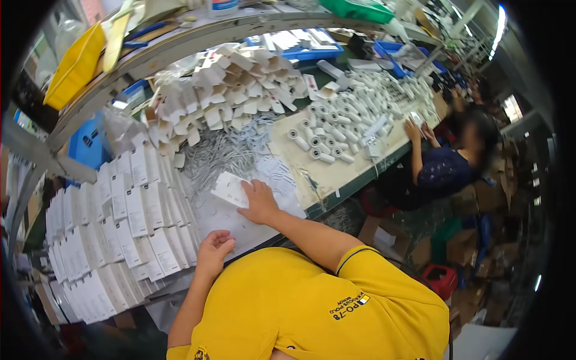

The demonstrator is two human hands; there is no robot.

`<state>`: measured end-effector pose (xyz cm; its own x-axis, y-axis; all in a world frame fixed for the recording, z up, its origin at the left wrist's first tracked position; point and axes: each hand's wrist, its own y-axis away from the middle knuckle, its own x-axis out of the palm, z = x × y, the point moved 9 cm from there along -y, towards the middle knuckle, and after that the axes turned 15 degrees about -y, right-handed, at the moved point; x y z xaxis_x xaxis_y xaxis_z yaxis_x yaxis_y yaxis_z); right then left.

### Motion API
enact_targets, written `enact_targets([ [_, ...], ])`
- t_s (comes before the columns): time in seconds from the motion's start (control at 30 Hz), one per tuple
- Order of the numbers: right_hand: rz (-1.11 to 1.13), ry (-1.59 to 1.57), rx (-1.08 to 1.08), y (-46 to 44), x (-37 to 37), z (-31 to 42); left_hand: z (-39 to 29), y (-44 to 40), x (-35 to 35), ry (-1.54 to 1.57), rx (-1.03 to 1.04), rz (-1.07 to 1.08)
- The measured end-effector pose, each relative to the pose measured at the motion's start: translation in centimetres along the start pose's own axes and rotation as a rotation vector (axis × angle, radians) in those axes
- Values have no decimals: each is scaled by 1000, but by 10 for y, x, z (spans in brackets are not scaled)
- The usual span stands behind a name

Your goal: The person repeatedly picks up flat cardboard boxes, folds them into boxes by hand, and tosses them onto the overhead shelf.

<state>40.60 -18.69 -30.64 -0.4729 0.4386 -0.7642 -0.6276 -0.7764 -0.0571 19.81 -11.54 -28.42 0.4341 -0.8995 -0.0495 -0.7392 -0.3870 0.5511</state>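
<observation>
A white box (231,188) lies at the middle of the white work surface, with my right hand (259,202) on its right end, thumb and fingers around it. My left hand (215,248) is nearer my body at the surface's front edge, its fingers curled loosely and nothing visible in it. Just beyond the white box is a heap of grey-white cables (222,156). Rows of stacked white boxes (129,225) stand to the left of both hands.
Open white cartons (240,84) are heaped at the back. White cylindrical devices (336,129) cover the right part of the table, where a co-worker (447,165) sits. A yellow bin (75,66) and a metal shelf beam (198,39) are overhead at the back left.
</observation>
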Motion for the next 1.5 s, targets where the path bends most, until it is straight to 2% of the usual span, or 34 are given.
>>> enact_targets([
  [0.03,-22,-121,-26,4,-7,8,-3,-3,2,-11,3,21],
  [0.07,-44,-242,-51,11,-13,16,-14,-6,0,56,97,-16],
  [0.1,-59,-236,-35,18,-20,22,-26,-7,-3,127,191,-54],
  [0.17,30,-580,-265,34,-32,58,-49,-9,-9,284,381,-138],
  [0.2,24,-572,-259,38,-43,68,-59,-9,-5,287,382,-126],
  [0.33,267,-899,-157,57,-57,106,-112,4,15,456,552,116],
  [0.5,231,-1002,-99,57,-61,97,-90,-23,12,359,450,102],
  [0.7,239,-1102,-13,63,-79,101,-100,-27,23,297,435,80],
  [0.83,94,-1244,29,59,-91,96,-131,-7,27,293,543,-187],
  [0.87,93,-1243,28,58,-92,96,-131,-7,30,294,545,-187],
  [1.0,-53,-1212,-30,53,-101,96,-145,4,44,48,762,-191],
  [1.23,-55,-1143,-116,57,-106,99,-154,6,41,121,749,-104],
  [1.33,-32,-1146,-155,56,-112,102,-151,3,40,37,747,-81],
  [1.43,-31,-1145,-154,57,-112,100,-152,3,37,75,755,-119],
  [1.5,-35,-1152,-153,55,-115,99,-152,-3,40,141,710,-28],
])
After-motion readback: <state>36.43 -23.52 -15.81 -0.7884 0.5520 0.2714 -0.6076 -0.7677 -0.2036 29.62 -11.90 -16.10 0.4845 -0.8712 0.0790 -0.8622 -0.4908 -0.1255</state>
